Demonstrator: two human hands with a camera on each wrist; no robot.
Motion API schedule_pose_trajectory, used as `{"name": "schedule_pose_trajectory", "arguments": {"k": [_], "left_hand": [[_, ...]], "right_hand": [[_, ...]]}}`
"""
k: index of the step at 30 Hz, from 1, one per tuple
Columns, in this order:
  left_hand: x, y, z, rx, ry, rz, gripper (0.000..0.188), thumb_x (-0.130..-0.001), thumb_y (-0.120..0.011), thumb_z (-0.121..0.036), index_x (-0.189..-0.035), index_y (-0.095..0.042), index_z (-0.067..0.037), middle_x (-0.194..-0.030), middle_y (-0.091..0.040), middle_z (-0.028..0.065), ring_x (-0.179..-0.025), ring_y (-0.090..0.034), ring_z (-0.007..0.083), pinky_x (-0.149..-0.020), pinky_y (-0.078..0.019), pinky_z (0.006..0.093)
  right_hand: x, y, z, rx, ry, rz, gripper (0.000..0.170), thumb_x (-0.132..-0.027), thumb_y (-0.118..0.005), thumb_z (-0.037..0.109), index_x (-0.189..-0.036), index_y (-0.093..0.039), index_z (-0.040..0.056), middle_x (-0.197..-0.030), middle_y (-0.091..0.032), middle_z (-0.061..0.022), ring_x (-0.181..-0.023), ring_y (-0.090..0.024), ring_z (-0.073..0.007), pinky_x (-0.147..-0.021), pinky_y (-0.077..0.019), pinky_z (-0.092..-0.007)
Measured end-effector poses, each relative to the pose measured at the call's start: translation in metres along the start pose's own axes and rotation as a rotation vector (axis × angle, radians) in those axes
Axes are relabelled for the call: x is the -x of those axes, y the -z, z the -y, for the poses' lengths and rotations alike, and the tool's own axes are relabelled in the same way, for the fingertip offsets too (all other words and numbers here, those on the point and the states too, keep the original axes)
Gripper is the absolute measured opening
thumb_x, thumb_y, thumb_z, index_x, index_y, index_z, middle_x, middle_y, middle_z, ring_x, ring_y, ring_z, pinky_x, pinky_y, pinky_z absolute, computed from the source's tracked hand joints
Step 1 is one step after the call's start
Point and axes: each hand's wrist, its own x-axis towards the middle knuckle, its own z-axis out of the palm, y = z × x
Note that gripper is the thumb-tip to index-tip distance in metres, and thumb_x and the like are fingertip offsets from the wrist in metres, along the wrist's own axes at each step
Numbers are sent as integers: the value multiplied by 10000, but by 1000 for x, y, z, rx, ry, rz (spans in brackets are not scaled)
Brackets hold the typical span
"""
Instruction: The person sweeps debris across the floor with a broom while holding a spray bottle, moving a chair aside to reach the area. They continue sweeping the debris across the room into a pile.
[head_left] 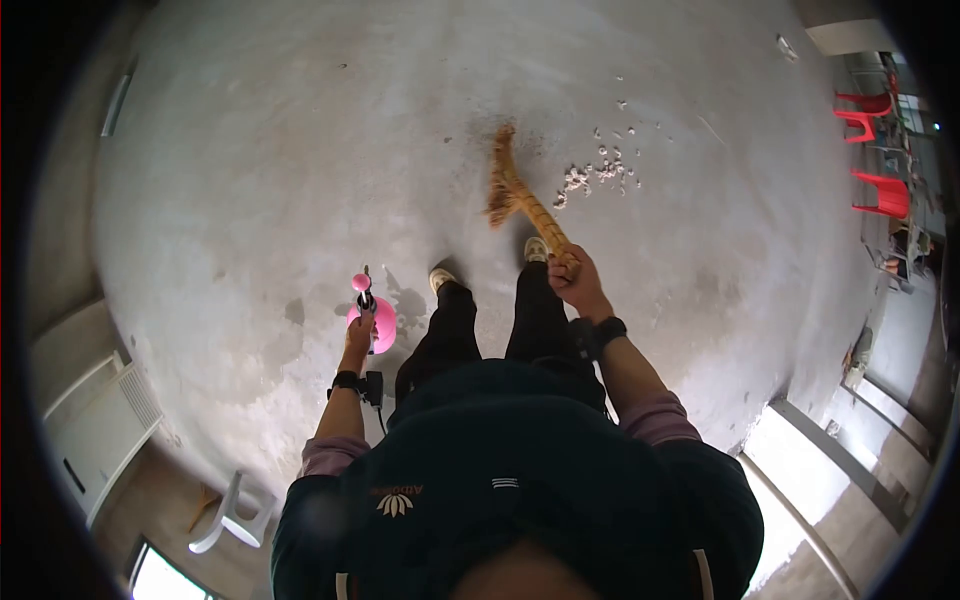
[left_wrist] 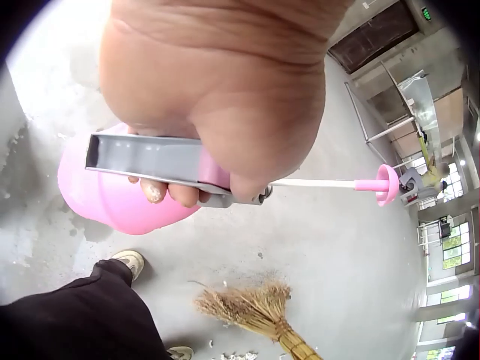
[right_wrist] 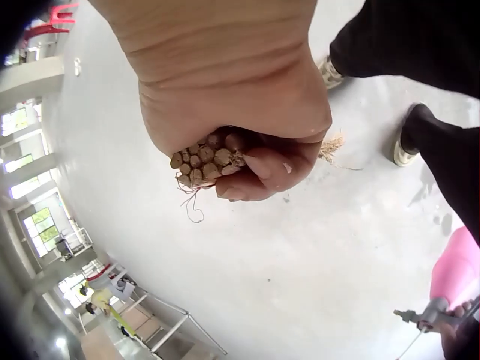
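Observation:
A straw broom point(head_left: 540, 218) slants down to the right hand point(head_left: 580, 280), whose fingers curl round its handle; its bristles touch the grey floor. In the right wrist view the cut stalk ends point(right_wrist: 206, 159) stick out of the right fist point(right_wrist: 240, 112). Low on the left, the left hand point(head_left: 359, 335) grips the grey handle point(left_wrist: 150, 159) of a pink bottle-like object point(left_wrist: 120, 202), which has a thin rod ending in a small pink cup point(left_wrist: 385, 185). Small white scraps point(head_left: 600, 172) lie scattered on the floor, right of the bristles.
The person's shoes point(head_left: 440, 279) stand between the hands. Red chairs point(head_left: 882, 195) are at the far right, with a white chair point(head_left: 245, 510) at the lower left. A white scrap point(head_left: 787, 47) lies at the upper right. Another person in yellow point(right_wrist: 101, 300) is in the background.

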Motion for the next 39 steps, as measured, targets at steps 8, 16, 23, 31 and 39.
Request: {"name": "schedule_pose_trajectory", "arguments": {"k": [8,16,23,31,39], "left_hand": [[56,-61,4,-148,34,-97,312,-822,-516,-329,-831,-531,-17,-663,-535,54,-595,-531,135,-580,-449,278],[93,-149,20,77,57,-132,277,-844,-487,-313,-847,-522,-39,-684,-516,30,-605,-505,123,-594,-421,263],[106,-222,33,190,-3,-113,315,-841,-504,-315,-831,-529,0,-666,-522,45,-604,-518,136,-591,-440,278],[114,-283,53,256,-56,-10,311,-839,-517,-316,-828,-524,-5,-658,-518,41,-598,-513,125,-571,-422,257],[138,-315,102,199,-147,-81,295,-822,-523,-297,-819,-544,-3,-647,-528,39,-576,-511,128,-550,-416,257]], "right_hand": [[-66,17,70,171,-51,-63,179,-797,-537,237,-828,-467,75,-634,-478,-32,-460,-450,-99,-384,-339,-206],[1,50,259,527,136,-193,170,-807,-526,264,-844,-458,112,-620,-478,-19,-447,-434,-90,-367,-316,-202],[46,47,303,577,159,-183,189,-819,-543,263,-817,-475,86,-626,-477,-20,-470,-447,-96,-371,-315,-198],[99,66,265,289,34,-11,186,-813,-545,228,-821,-482,53,-605,-471,-6,-420,-399,-71,-355,-296,-175],[150,119,239,241,-46,-8,244,-804,-555,239,-869,-466,21,-606,-468,-27,-433,-431,-91,-346,-298,-194]]}}
